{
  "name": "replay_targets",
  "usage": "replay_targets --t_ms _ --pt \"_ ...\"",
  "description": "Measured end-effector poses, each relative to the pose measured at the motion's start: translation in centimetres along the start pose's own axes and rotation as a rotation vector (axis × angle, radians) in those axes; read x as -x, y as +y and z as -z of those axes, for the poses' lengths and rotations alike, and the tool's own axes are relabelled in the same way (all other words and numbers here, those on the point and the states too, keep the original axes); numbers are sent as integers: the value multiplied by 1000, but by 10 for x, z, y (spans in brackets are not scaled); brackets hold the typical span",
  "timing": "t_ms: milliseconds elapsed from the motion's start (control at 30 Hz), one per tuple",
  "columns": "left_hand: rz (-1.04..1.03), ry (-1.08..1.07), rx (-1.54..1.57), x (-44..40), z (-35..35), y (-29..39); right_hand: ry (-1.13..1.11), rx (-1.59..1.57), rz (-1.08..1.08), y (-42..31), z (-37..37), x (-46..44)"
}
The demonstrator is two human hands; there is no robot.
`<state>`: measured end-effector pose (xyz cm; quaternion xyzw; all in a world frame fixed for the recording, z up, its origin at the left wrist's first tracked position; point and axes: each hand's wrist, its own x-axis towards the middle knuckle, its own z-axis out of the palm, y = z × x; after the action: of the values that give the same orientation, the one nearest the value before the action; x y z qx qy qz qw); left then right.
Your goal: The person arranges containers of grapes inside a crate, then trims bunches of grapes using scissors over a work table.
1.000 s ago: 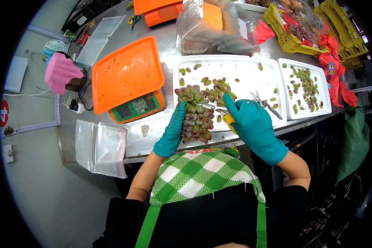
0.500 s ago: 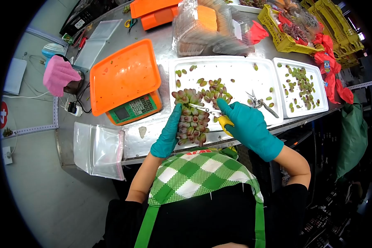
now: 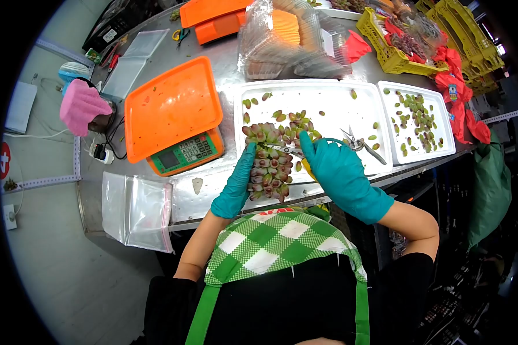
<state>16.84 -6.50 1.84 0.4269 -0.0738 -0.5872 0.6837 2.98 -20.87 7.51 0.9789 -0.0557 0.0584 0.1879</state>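
Note:
My left hand (image 3: 235,188), in a teal glove, holds a bunch of reddish-green grapes (image 3: 269,172) from its left side, over the front edge of a white foam tray (image 3: 339,98). My right hand (image 3: 344,181), gloved the same, grips yellow-handled scissors (image 3: 286,150). Their blades point left, reaching in against the upper right part of the bunch. The glove hides most of the handles. Loose grapes (image 3: 298,122) lie in the tray behind the bunch. Pruning shears (image 3: 360,142) rest in the tray to the right of my right hand.
An orange-topped scale (image 3: 175,109) stands left of the tray. Plastic bags (image 3: 135,207) hang over the front edge. A smaller white tray (image 3: 441,123) of loose grapes is on the right. Clear clamshell boxes (image 3: 270,49) and a yellow crate (image 3: 385,49) sit behind.
My right hand has turned slightly, and less of the yellow handle shows. The scissor blades look closer together. The bunch has barely shifted in my left hand.

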Motion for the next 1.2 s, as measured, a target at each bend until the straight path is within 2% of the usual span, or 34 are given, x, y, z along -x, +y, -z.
replay_targets --t_ms 67,267,367,567,867,1000,1100,1200 --pt "6 6 -3 -1 1 -2 82 167 46 1 1 -1" --pt "36 -45 21 -7 9 -7 3 180 64 1 9 -6" --pt "25 -25 2 -7 8 -7 46 266 138 5 4 -5" --pt "44 -44 25 -5 7 -4 -57 156 128 9 14 -6" --pt "58 -45 -149 -6 14 -8 -23 -43 77 16 11 8" --pt "47 -39 -158 -3 15 -9 -207 -420 57 34 26 8" --pt "57 -19 -140 0 11 -8 -162 -498 61 39 26 7" --pt "72 -32 -167 -1 11 -10 -233 -549 64 41 26 7"
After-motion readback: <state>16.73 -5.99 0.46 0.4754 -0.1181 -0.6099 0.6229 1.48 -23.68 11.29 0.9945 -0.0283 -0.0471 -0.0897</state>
